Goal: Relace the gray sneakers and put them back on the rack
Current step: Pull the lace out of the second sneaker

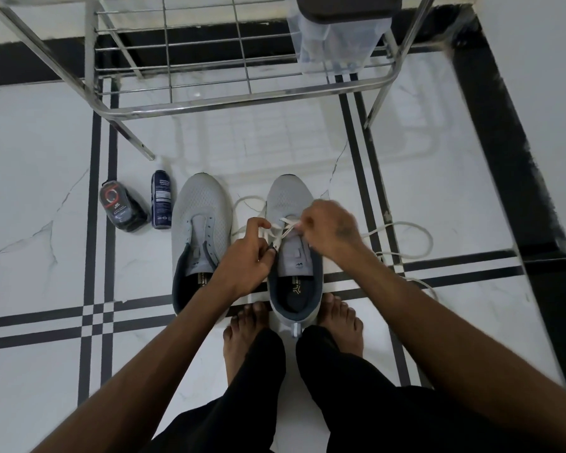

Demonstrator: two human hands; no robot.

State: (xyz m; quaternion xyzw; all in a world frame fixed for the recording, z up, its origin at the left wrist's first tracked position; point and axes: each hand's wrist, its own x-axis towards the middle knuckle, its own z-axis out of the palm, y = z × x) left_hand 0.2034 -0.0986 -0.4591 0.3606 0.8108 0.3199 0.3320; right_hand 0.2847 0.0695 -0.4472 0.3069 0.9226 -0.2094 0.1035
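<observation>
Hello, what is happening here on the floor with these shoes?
A person is threading a white lace into the right-hand gray sneaker. The left hand and the right hand each pinch part of the lace above the eyelets. The other sneaker beside it has no lace yet. Both stand on the floor before the metal rack, not yet on it.

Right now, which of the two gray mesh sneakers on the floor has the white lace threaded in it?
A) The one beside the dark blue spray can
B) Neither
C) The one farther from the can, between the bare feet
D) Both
C: the white lace crosses the eyelets of the gray mesh sneaker between the feet, where the left hand and right hand pinch it; the sneaker beside the dark blue spray can shows bare eyelets.
</observation>
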